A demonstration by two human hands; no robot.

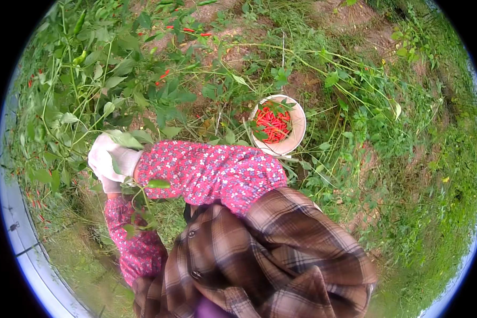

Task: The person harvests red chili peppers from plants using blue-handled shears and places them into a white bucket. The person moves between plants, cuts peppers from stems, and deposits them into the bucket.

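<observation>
My right hand (113, 157), in a white knit glove, reaches left across my body into a leafy chili pepper plant (123, 73). Its fingers are turned away and partly covered by leaves, so what they grip cannot be made out. Just below it, my left hand (110, 186), also gloved in white, shows only near the wrist; the rest is behind the right hand and foliage. A green chili pepper (158, 183) hangs on a stem in front of my right sleeve (214, 167). To the right of the plant stands a white bucket (298, 135) with many red chili peppers (273, 124) and some leaves inside.
Red chilies (163, 77) hang among the leaves at the upper left, along with a pale green chili (79, 59). Long bent stems (326, 73) stretch over the ground beyond the bucket. Weeds (381, 159) and patches of bare soil (351, 18) spread out to the right.
</observation>
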